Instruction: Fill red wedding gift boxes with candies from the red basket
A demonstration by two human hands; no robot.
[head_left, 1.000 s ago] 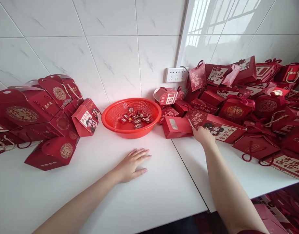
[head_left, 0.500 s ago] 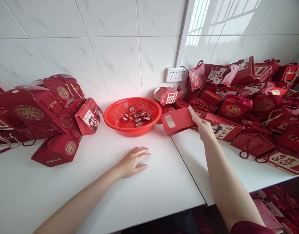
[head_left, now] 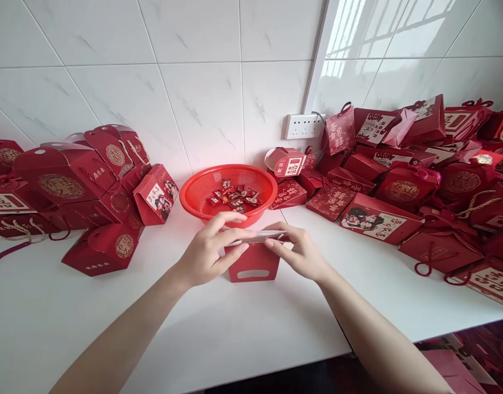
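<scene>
Between my two hands, in front of the basket, is a red paper gift box [head_left: 253, 260] with a pale oval cut-out low on the side facing me. My left hand [head_left: 210, 249] pinches the left end of its pale upper edge, thumb toward me and fingers behind. At the right end, my right hand [head_left: 298, 251] grips the same edge between thumb and fingers. Just behind the box stands a red plastic basket [head_left: 189, 205] with a perforated wall, and several small wrapped candies [head_left: 237, 197] lie in it.
Red gift boxes [head_left: 63, 175] with rope handles are piled at the left. A larger heap of red boxes [head_left: 403, 186] fills the right side. A power strip [head_left: 304, 126] is on the tiled wall behind. The white table's [head_left: 251, 339] front edge runs below my hands.
The red box has come from the right to the middle, in front of the basket. My left hand rose from the table to grip it, so both hands now hold it.
</scene>
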